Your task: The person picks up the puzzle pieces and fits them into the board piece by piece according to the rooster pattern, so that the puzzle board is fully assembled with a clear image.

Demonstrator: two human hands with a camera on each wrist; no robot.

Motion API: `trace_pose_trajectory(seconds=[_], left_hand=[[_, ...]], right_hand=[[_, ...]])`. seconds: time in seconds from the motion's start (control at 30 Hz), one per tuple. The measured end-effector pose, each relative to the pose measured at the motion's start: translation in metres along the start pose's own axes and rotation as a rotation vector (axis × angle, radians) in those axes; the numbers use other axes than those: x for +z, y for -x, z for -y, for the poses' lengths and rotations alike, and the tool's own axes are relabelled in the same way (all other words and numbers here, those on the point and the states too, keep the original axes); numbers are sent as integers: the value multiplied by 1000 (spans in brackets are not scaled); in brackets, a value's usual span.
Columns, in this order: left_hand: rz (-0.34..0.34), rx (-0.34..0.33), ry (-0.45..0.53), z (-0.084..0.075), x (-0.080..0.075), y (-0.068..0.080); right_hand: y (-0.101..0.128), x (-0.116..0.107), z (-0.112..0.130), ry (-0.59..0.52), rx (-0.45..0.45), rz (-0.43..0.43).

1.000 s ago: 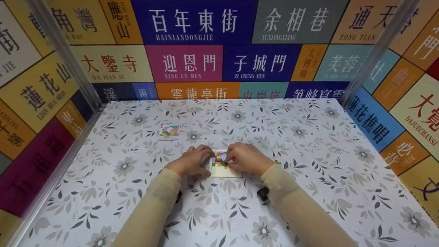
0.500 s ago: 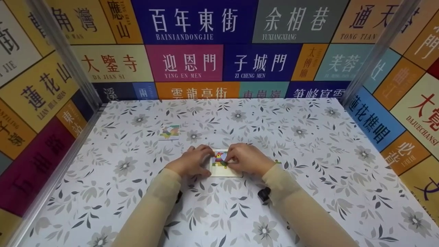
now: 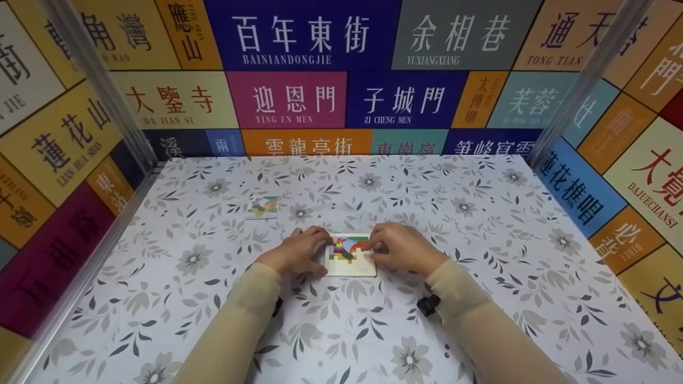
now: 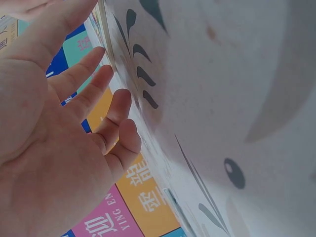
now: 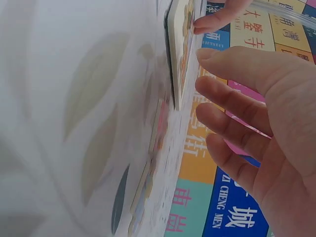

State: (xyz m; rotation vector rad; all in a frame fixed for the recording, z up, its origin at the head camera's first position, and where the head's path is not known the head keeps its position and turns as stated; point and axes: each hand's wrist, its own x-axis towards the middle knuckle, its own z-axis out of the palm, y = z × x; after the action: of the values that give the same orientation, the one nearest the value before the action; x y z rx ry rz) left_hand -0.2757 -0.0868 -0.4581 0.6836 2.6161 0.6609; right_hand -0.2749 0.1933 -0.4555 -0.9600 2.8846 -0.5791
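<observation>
Floral table [image 3: 480,224] carries the puzzle board [image 3: 350,262] between both hands, left hand [image 3: 296,250] bracing its edge with relaxed fingers, right hand [image 3: 400,248] pressing a piece [image 3: 355,245] that could pop out if the board slides.

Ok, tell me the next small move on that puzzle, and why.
Probably reach the right hand for a loose piece under it and fit it into the board. Most of the board looks unfilled, only its top shows colour, and the left hand rests at its left edge.
</observation>
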Motion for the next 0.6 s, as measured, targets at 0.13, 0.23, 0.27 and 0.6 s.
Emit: trace_pose_trajectory(seconds=[0.13, 0.23, 0.27, 0.6], left_hand=[[-32, 44, -24, -1, 0, 2], [-45, 57, -34, -1, -1, 5], [-42, 50, -28, -2, -1, 5], [-10, 12, -9, -2, -1, 2]], right_hand=[[9, -2, -8, 27, -14, -27], [15, -4, -12, 20, -4, -38], [17, -5, -14, 12, 5, -38], [47, -17, -33, -6, 51, -64]])
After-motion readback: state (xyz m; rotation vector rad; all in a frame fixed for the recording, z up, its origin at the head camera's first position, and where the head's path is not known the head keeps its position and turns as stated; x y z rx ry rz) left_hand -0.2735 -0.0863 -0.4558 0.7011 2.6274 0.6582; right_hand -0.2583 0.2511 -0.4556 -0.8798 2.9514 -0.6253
